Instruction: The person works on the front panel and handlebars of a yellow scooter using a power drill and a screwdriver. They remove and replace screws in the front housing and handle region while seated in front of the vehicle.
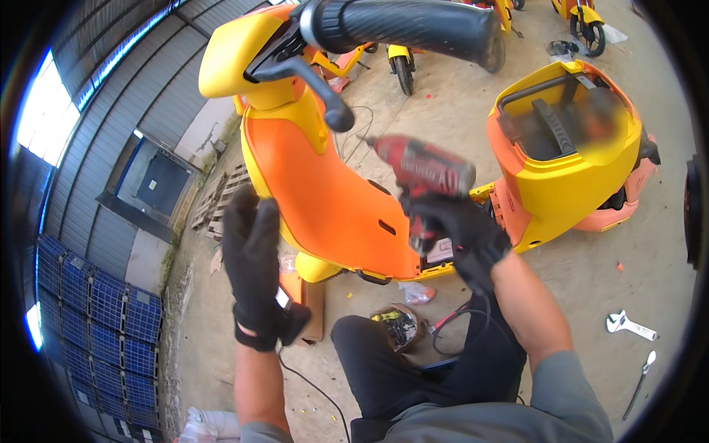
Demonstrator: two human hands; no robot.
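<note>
My right hand [458, 229], in a black glove, grips a red and black cordless impact driver [421, 164] by its handle. The driver's bit points left, above the orange floor panel [332, 199] of a yellow and orange scooter. Slight blur covers the tool. My left hand [255, 273], also gloved in black, is raised beside the scooter's left edge with its fingers stretched upward and nothing seen in it. Above both hands are the handlebar grip [413, 26] and a black brake lever [310, 88]. The scooter's yellow rear body [572, 177] has an open compartment on top.
By my knees stands a small container [399, 328] of loose hardware, with a plastic bag [417, 292] near it. An adjustable wrench [631, 325] and a ratchet [639, 385] lie on the floor at right. A cardboard box [313, 314] is below my left hand. More scooters stand behind.
</note>
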